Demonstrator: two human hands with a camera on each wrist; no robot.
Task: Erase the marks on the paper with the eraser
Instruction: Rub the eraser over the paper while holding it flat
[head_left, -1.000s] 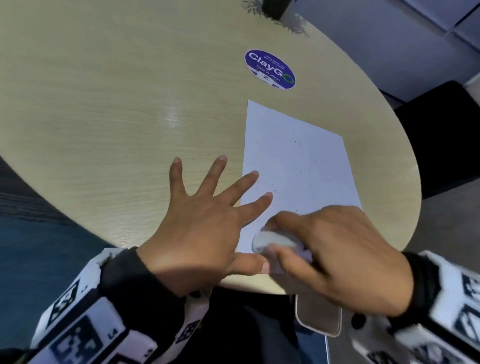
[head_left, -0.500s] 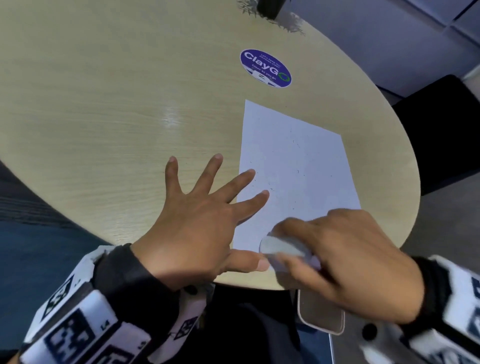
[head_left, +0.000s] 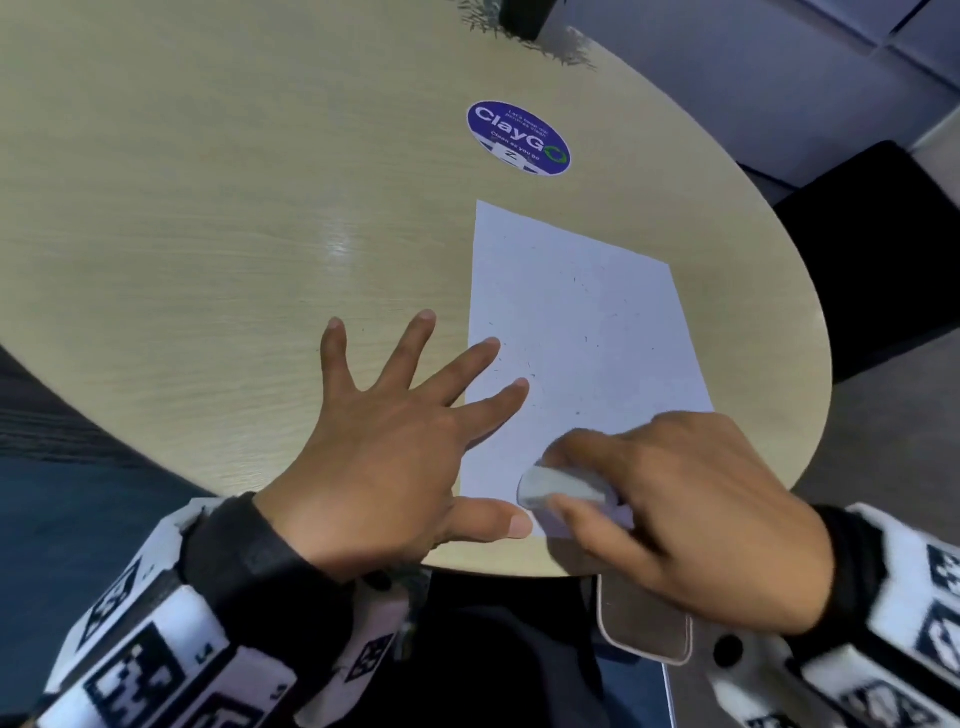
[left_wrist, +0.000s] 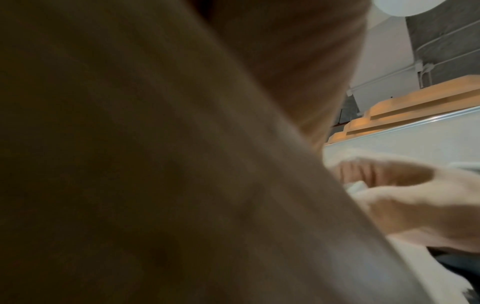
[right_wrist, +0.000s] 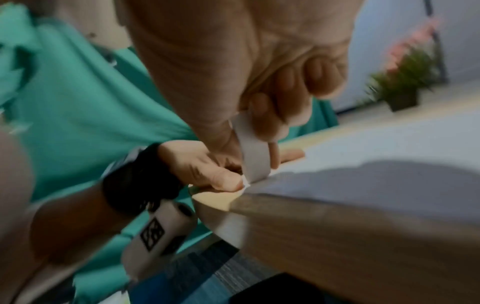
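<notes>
A white sheet of paper (head_left: 582, 332) lies on the round wooden table (head_left: 208, 208), dotted with small dark specks. My left hand (head_left: 395, 436) lies flat with fingers spread, two fingertips and the thumb pressing the paper's left edge. My right hand (head_left: 675, 509) pinches a white eraser (head_left: 561, 488) between thumb and fingers at the paper's near corner. In the right wrist view the eraser (right_wrist: 253, 152) stands on end, its lower edge touching the paper (right_wrist: 376, 156). In the left wrist view my own palm fills most of the frame; the right hand (left_wrist: 405, 197) shows blurred.
A round blue ClayGo sticker (head_left: 518, 138) sits on the table beyond the paper. A small potted plant (right_wrist: 405, 82) stands at the table's far edge. A dark chair (head_left: 883, 249) is to the right. A phone-like object (head_left: 644, 623) lies below the table edge.
My right hand with the eraser has shifted slightly right and toward me along the paper's near edge. The left hand stays flat in the same place.
</notes>
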